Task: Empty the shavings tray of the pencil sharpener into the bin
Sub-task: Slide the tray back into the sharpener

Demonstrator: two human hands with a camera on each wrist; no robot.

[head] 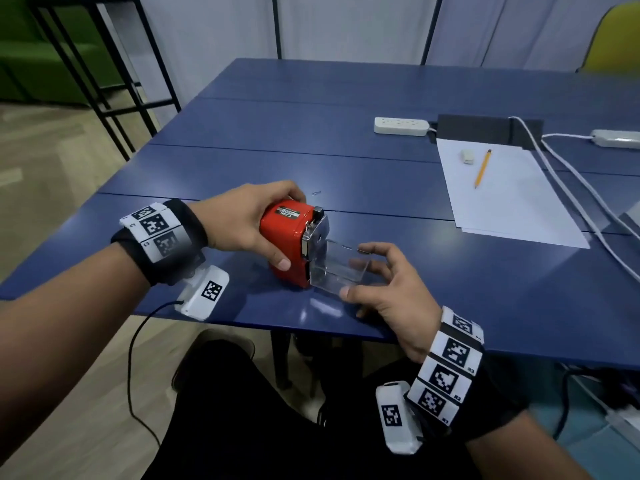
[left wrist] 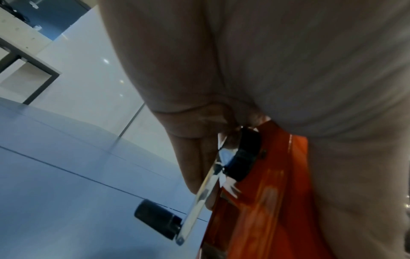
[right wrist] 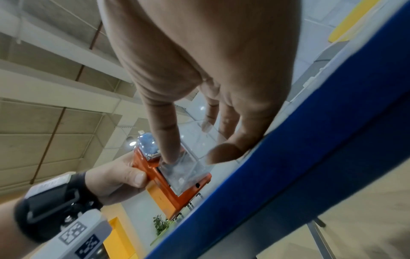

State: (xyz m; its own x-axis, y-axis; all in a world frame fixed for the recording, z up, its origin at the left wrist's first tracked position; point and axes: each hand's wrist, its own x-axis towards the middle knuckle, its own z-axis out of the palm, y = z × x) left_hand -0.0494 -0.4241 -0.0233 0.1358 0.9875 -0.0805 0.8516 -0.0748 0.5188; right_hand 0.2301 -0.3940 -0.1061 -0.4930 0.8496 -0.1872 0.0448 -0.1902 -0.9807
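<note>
One "CARL" label, red sharpener (head: pixel 284 237)

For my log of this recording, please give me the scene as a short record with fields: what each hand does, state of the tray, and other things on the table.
left hand: left hand grips the red pencil sharpener, holding it on the blue table
right hand: right hand pinches the clear shavings tray
tray state: partly out of the sharpener
bin: not in view
other things: pencil and eraser on white paper; power strip
</note>
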